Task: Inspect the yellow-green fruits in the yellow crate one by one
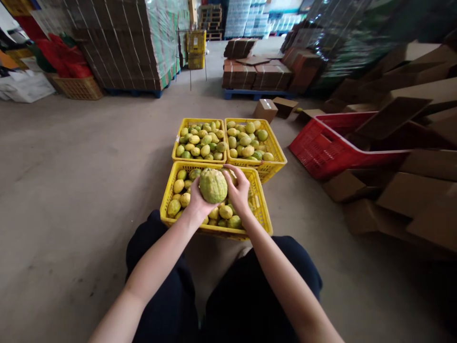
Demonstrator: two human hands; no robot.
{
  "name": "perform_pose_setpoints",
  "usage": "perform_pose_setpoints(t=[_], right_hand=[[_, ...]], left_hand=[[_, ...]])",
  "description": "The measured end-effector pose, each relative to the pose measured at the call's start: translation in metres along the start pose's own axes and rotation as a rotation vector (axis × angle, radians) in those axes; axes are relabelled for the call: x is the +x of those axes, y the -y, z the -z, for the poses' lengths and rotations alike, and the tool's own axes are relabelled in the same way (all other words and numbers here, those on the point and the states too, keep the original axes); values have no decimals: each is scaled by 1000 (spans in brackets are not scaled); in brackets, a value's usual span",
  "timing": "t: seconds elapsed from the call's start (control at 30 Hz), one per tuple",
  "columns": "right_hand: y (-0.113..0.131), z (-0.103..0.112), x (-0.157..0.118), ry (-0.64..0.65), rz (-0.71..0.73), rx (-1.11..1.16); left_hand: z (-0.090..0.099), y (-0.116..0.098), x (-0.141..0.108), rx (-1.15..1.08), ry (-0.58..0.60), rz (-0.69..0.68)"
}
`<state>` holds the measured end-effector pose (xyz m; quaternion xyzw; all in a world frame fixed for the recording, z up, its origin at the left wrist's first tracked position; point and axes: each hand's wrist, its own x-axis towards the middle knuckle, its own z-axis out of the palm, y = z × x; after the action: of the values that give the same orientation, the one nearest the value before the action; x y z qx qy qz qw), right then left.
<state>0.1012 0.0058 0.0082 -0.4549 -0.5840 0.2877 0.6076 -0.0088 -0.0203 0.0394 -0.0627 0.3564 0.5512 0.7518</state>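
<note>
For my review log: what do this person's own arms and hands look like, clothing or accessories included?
Both the left hand and right hand are ungloved. The arms show no sleeves, watch or bracelet as far as the picture reaches; rings are too small to tell. Below them, dark trousers are worn.

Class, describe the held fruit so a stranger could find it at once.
Find the three yellow crates, then the one nearest the knees. Above it, the left hand holds a green fruit, right hand alongside. It looks larger and bumpier than the fruit below.
</note>
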Motion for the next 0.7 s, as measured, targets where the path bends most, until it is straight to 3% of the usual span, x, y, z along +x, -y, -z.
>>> perform_pose_setpoints(t=[0.23, 0.33, 0.5, 0.7], right_hand=[[-16, 15, -2, 367, 39, -35], [-22, 16, -5, 458, 41, -72], [-18, 12, -9, 476, 137, -151], [0, 8, -15, 395, 274, -199]], left_hand=[[6, 1, 9, -37, 28, -11], [9, 5, 15, -71, 18, -51], [8, 7, 19, -64, 55, -152], [10, 3, 10, 66, 77, -156]])
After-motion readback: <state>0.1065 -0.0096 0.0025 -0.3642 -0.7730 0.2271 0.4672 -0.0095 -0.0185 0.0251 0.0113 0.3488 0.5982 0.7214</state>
